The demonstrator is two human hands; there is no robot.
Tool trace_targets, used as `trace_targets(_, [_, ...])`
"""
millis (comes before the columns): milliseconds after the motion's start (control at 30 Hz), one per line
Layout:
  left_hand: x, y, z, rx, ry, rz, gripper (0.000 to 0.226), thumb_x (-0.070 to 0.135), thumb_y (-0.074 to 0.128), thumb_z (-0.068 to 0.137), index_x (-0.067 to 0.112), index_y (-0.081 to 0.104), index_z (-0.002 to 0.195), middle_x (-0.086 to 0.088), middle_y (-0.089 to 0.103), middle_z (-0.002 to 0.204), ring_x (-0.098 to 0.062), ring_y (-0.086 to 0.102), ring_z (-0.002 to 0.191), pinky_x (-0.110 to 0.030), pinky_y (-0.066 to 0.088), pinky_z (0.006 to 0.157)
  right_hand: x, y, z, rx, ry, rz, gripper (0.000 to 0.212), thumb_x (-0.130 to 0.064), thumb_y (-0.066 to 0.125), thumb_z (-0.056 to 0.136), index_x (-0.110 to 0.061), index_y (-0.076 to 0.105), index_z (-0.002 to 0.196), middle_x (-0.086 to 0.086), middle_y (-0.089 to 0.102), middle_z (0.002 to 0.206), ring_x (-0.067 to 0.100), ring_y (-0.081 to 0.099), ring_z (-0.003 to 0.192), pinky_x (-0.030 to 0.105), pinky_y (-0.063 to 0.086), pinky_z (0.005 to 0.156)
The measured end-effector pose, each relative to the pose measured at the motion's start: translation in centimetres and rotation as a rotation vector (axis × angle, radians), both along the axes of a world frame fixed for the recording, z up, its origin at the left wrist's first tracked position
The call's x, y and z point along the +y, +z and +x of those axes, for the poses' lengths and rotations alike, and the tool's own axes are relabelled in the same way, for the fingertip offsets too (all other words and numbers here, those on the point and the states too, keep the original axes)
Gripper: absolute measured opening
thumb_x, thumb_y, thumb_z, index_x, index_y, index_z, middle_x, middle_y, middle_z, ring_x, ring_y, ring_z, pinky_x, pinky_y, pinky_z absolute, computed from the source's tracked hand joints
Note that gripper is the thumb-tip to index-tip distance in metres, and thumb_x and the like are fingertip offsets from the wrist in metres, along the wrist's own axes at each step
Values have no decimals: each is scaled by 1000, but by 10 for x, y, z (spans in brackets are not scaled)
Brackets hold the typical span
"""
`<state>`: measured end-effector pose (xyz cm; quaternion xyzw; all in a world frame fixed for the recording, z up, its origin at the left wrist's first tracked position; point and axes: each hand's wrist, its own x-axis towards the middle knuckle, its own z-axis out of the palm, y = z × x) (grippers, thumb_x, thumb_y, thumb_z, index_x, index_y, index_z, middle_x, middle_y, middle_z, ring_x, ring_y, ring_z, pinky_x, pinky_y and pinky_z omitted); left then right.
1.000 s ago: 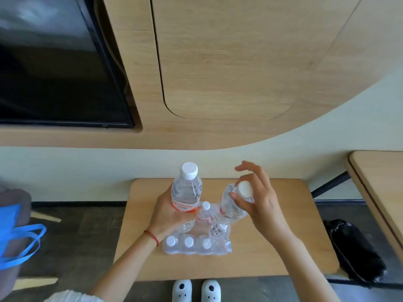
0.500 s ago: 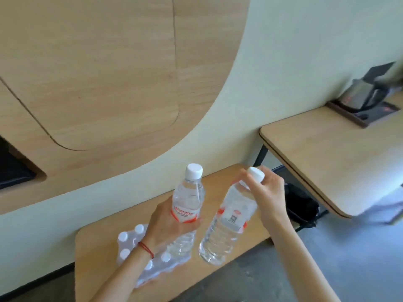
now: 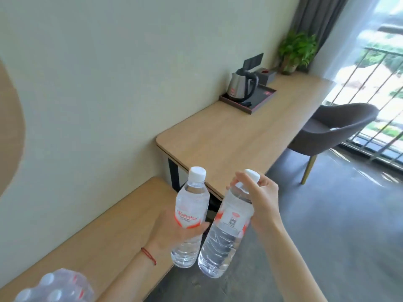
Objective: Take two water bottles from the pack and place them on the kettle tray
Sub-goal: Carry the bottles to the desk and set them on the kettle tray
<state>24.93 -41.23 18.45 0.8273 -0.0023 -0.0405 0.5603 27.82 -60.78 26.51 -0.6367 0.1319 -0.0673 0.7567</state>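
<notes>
My left hand (image 3: 168, 231) grips a clear water bottle (image 3: 190, 216) with a white cap and red label around its middle, held upright. My right hand (image 3: 261, 203) holds a second water bottle (image 3: 226, 232) by its neck and cap, hanging tilted beside the first. Both bottles are in the air past the low bench's edge. The shrink-wrapped pack (image 3: 54, 286) of bottles lies on the low bench (image 3: 104, 236) at the bottom left. The dark kettle tray (image 3: 259, 103) sits far off on the long desk (image 3: 229, 138), with a steel kettle (image 3: 239, 87) on its left part.
A dark box (image 3: 267, 75) and a potted plant (image 3: 296, 51) stand beyond the tray. A grey chair (image 3: 335, 127) is at the desk's right side, before a window with railing. Grey floor spreads to the right.
The view has swung right, away from the pack and toward the desk. Both bottles have been lifted clear of the pack and carried along, and the kettle tray now shows in full.
</notes>
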Motion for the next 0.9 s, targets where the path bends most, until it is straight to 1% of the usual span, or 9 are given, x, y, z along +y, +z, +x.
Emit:
trace_targets(67, [-41, 1, 24, -4, -55, 6, 49, 66, 73, 39, 48, 56, 81, 31, 68, 75, 11, 65, 77, -17, 53, 69, -42, 1, 11, 0, -65, 3, 11, -13, 72, 76, -11, 67, 66, -1, 69, 56, 17, 68, 63, 21, 56, 55])
trace_targets(133, [-80, 6, 50, -45, -130, 32, 47, 64, 75, 44, 47, 59, 84, 20, 72, 80, 0, 68, 79, -23, 58, 71, -83, 0, 25, -5, -136, 8, 12, -13, 73, 75, -14, 68, 65, -2, 70, 55, 13, 69, 59, 20, 57, 55])
trace_targets(200, [-117, 9, 77, -71, -207, 51, 45, 64, 75, 46, 44, 61, 84, 13, 74, 79, -3, 70, 76, -26, 60, 70, -119, -3, 41, -22, -199, -4, 17, -13, 74, 76, -19, 68, 61, -5, 69, 54, 9, 70, 55, 17, 56, 53])
trace_targets(300, [-175, 9, 119, -93, -313, 78, 44, 71, 70, 46, 45, 60, 80, 19, 71, 73, 3, 69, 75, -21, 61, 67, -169, -6, 67, -29, -286, -68, 22, -17, 75, 75, -26, 67, 57, -7, 68, 56, 8, 72, 58, 16, 57, 54])
trace_targets(433, [-250, 8, 179, -143, -382, 74, 46, 75, 66, 46, 49, 54, 83, 28, 64, 78, 16, 63, 75, -3, 52, 59, -233, -10, 110, 7, -388, -163, 10, -21, 75, 78, -15, 66, 77, 5, 71, 74, 10, 71, 65, 22, 58, 62])
trace_targets(567, [-318, 14, 246, -138, -406, 62, 39, 66, 70, 47, 45, 58, 77, 24, 68, 71, 10, 66, 69, -5, 51, 54, -294, -5, 163, 23, -462, -212, 14, -22, 74, 79, -12, 65, 82, 6, 71, 78, 16, 71, 72, 27, 58, 65])
trace_targets(733, [-397, 22, 320, -143, -439, 81, 36, 63, 70, 49, 39, 59, 73, 18, 68, 65, 5, 67, 63, -10, 53, 52, -376, 3, 231, 3, -506, -192, 10, -23, 75, 78, -18, 66, 77, -6, 70, 66, 4, 71, 61, 14, 55, 55])
trace_targets(833, [-442, 17, 355, -152, -427, 111, 33, 65, 69, 50, 42, 57, 71, 17, 69, 67, 6, 67, 66, -16, 58, 55, -422, 1, 270, -11, -489, -186, 10, -22, 75, 77, -17, 67, 76, -8, 70, 63, 4, 70, 59, 15, 54, 55])
trace_targets(900, [-474, 9, 378, -163, -405, 134, 30, 62, 70, 52, 46, 54, 71, 22, 65, 67, 10, 65, 66, -8, 54, 54, -453, -2, 296, -38, -456, -186, 11, -21, 75, 77, -16, 65, 76, -6, 71, 64, 3, 69, 58, 15, 52, 54])
